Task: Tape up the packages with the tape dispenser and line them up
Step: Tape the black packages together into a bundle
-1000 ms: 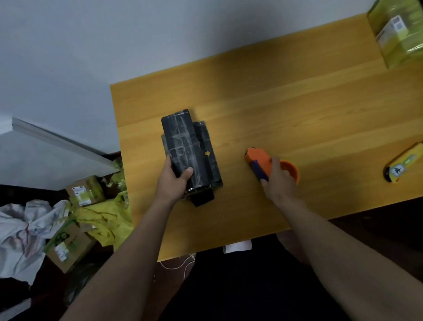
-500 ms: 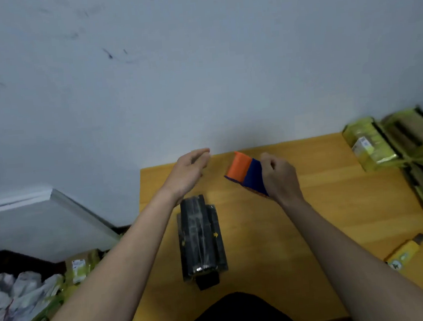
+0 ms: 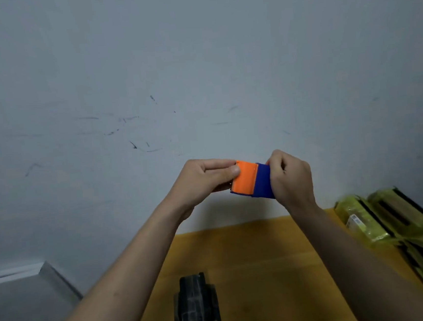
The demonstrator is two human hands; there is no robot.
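Note:
Both hands hold the orange and blue tape dispenser up in front of the wall, well above the wooden table. My right hand grips its blue end. My left hand pinches the orange end between thumb and fingers. A black wrapped package lies on the table below, at the bottom edge of the view, untouched. Several yellow-green wrapped packages lie along the table's right side.
A pale scuffed wall fills the upper view, right behind the table's far edge. A grey panel stands low on the left beside the table.
The view tilted up. My left hand left the black package and closed on the dispenser's orange end. My right hand lifted the dispenser off the table to chest height.

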